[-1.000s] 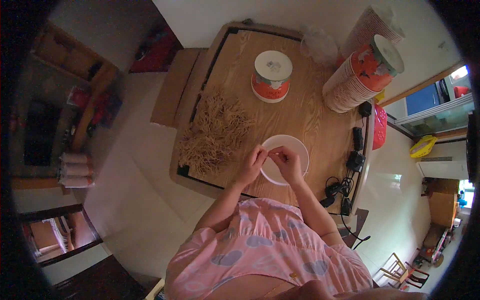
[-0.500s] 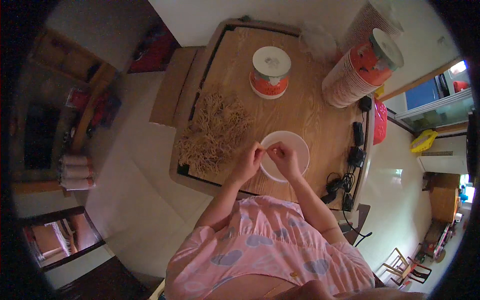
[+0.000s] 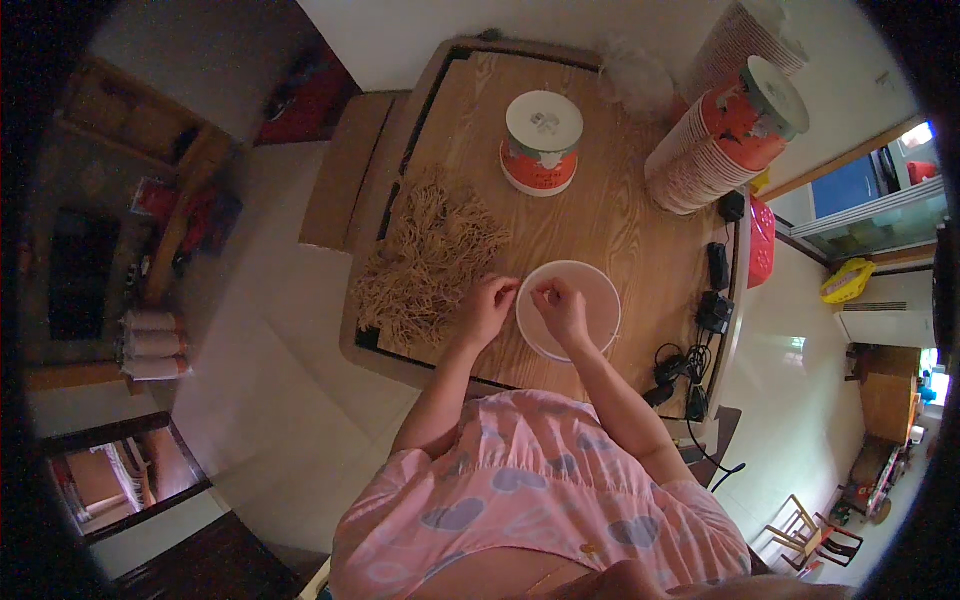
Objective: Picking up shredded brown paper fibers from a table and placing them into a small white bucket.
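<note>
A round white tub (image 3: 603, 325) stands near the table's front edge. Over its left part is my right hand (image 3: 563, 313), with thumb and fingers pinched together. My left hand (image 3: 488, 308) is just left of the rim, between the tub and a tangled heap of thin tan strands (image 3: 425, 265). Its fingertips are drawn together too. Whatever either hand pinches is too small to make out. A small gap separates the two hands. The tub's floor is partly hidden by my right hand.
On the wood-grain table (image 3: 560, 225) sits a red-and-white tub (image 3: 540, 165) with a pale lid. A leaning stack of nested tubs (image 3: 700, 150) rises at the back right. Black adapters and cables (image 3: 690, 370) line the right edge. A cardboard piece (image 3: 345, 190) is left of the table.
My hands have moved apart from where they nearly met over the tub's left rim. The left has shifted left, off the rim; the right stays over the tub.
</note>
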{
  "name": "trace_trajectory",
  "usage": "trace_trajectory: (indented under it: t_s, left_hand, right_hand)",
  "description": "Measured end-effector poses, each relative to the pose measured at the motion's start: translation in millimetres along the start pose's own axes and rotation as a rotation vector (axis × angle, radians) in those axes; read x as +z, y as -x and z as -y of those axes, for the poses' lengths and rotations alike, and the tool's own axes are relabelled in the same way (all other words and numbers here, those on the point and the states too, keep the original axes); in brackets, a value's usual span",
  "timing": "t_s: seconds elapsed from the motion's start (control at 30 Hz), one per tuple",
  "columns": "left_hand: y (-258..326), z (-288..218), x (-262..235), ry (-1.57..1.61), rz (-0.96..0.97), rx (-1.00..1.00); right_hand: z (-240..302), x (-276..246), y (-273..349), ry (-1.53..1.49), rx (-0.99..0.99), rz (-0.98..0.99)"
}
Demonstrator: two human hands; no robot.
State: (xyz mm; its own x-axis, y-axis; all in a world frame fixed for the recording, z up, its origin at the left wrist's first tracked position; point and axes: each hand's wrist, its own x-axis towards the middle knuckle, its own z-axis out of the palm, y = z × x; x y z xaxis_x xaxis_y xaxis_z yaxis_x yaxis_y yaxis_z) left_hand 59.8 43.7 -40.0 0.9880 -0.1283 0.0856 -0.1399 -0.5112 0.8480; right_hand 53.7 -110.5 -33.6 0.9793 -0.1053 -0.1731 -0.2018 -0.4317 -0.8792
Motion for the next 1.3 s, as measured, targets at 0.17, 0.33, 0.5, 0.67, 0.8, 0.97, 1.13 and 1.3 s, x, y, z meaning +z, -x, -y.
trace_trajectory:
  t_s: [0.17,0.33,0.5,0.67,0.8,0.97,1.13,1.3]
  left_hand:
    - [-1.6,-2.2,-0.2,0.048,0.051,-0.008]
    - [-2.2,-3.5,0.2,0.052,0.079,-0.046]
    - [-0.9,3.9,5.1,0.046,0.054,0.01]
    - [1.8,3.7,13.2,-0.042,0.065,0.017]
    - [2.2,0.2,20.6,-0.101,0.043,0.077]
    - [17.4,39.7,55.1,0.277,0.182,-0.21]
    - [21.0,1.2,55.6,1.017,0.39,-0.622]
    - [10.1,29.5,68.2,1.099,0.605,-0.723]
  right_hand:
    - [0.7,0.7,-0.8,0.048,0.019,0.033]
    - [5.0,-1.2,-2.2,0.074,0.073,0.09]
    - [-0.6,3.3,-2.3,0.055,0.035,0.075]
    - [-0.3,-1.5,-1.7,0.069,0.032,0.085]
    - [1.4,-11.6,0.9,0.1,0.032,0.143]
    - [5.2,-19.9,11.9,0.195,-0.07,0.12]
    - [55.1,-35.2,43.9,0.252,-0.285,0.203]
    - [27.6,-11.9,72.1,0.797,-0.801,0.265]
